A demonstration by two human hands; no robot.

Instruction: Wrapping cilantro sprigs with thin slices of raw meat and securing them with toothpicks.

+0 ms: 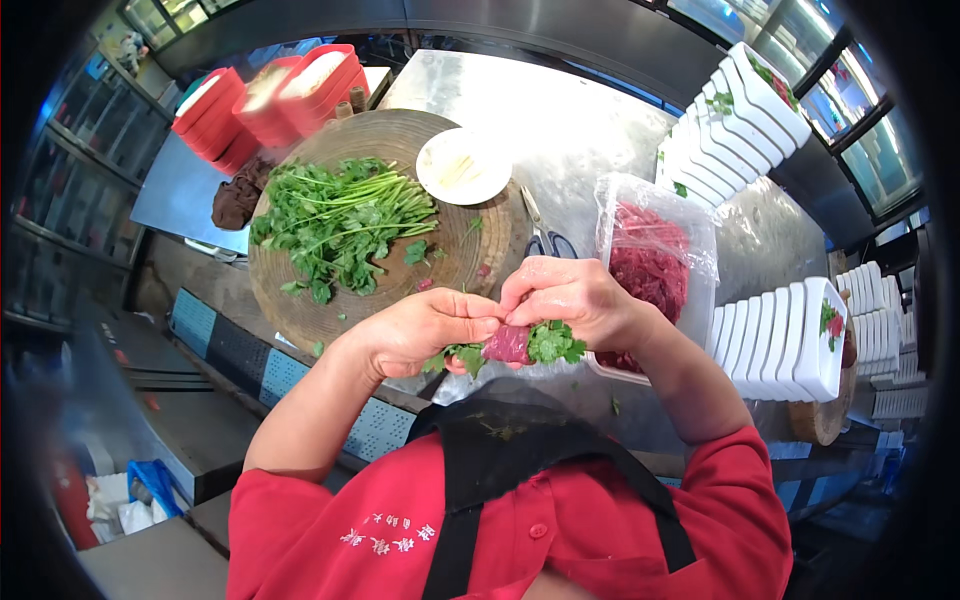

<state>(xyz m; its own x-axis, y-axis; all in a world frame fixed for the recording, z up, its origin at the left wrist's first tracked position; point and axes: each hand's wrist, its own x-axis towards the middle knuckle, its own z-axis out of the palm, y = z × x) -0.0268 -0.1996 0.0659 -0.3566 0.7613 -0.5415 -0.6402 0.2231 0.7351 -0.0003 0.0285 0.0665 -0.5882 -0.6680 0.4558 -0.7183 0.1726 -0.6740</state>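
Observation:
Between my hands is a small roll of raw red meat [508, 345] wrapped around green cilantro, whose leaves stick out at both ends. My left hand [427, 328] supports the roll, thumb along its top and fingertips beneath. From above, my right hand [562, 300] pinches at the upper edge of the roll with thumb and forefinger. A bunch of cilantro [352, 217] lies on the round wooden chopping block [465, 262]. To the right stands a clear plastic container with sliced raw meat [649, 259], plastic film loose over its rim. Scissors [547, 236] with dark handles lie between block and container.
A white bowl [463, 166] with pale strips rests on the block. Stacked white dishes stand back right [731, 124] and right [780, 341], with meat and greens on some. Red containers [315, 82] of pale food and a brown cloth [238, 199] are at left.

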